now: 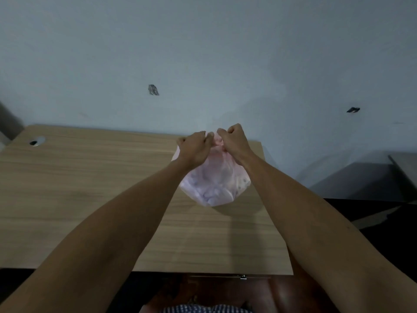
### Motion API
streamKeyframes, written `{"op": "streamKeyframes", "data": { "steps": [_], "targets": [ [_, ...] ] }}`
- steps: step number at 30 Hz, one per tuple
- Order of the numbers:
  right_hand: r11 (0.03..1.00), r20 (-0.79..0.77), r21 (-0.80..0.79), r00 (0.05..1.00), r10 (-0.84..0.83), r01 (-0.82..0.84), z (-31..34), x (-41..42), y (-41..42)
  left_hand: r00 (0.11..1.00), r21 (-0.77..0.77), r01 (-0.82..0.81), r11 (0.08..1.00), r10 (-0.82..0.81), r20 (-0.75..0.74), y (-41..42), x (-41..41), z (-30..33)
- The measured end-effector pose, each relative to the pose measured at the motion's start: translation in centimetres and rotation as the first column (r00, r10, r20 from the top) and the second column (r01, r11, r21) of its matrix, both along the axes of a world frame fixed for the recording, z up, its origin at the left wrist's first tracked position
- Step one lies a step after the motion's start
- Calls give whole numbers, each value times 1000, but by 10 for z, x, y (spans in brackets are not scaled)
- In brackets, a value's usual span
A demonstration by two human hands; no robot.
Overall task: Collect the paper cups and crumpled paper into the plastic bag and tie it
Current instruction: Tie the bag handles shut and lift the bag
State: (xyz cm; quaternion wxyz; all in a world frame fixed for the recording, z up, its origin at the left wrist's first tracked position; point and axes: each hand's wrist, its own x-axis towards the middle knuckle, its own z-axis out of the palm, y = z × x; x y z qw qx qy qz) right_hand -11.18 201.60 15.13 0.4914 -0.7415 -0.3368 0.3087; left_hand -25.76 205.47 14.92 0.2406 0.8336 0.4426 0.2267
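Two hands, yours: left hand [195, 147] and right hand [233, 141] clamped on the bag [214, 181] neck, close together, equally near. Bag hangs below them over the tabletop [90, 188], right part; filled, long axis vertical. Knot seems unfinished.

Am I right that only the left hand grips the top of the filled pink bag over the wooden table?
Not quite. The head view shows both hands gripping it: the left hand and the right hand pinch the top of the filled pink bag over the wooden table.
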Motion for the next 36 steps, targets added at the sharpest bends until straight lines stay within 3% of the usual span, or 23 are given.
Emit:
{"op": "streamKeyframes", "data": {
  "steps": [2, 5, 11, 16, 18, 21, 23, 25, 30, 36],
  "targets": [
    [999, -9, 34, 1000, 19, -19, 0, 0, -1, 997, -220, 12, 976, 5, 78, 6, -3, 3],
    [998, 42, 52, 998, 35, -37, 3, -1, -2, 968, -533, 129, 836, 11, 251, 10, -9, 6],
    [993, 316, 18, 943, 101, -113, -3, -7, -2, 947, -704, 128, 698, 126, 296, 15, -10, 1],
    [988, 371, 6, 917, 144, -157, -13, -1, -12, 908, -758, 70, 648, 273, 317, 29, -13, -19],
    [969, 342, -52, 907, 245, -242, -17, 1, -14, 907, -762, 46, 646, 292, 303, 31, -12, -25],
    [914, 67, -124, 916, 395, -385, -25, -3, -15, 916, -759, 6, 651, 300, 265, 33, -12, -33],
    [895, -129, -87, 896, 425, -437, -33, -6, -15, 920, -770, -22, 637, 315, 234, 35, -12, -38],
    [895, -202, -21, 878, 433, -446, -39, -8, -13, 916, -777, -53, 627, 340, 212, 37, -12, -40],
    [905, -116, -35, 901, 418, -425, -39, -5, -3, 880, -705, -142, 695, 415, 232, 44, -14, -45],
    [885, 115, -261, 898, 424, -384, -48, 19, -3, 852, -573, -378, 727, 516, 93, 61, -30, -45]
  ]
}}
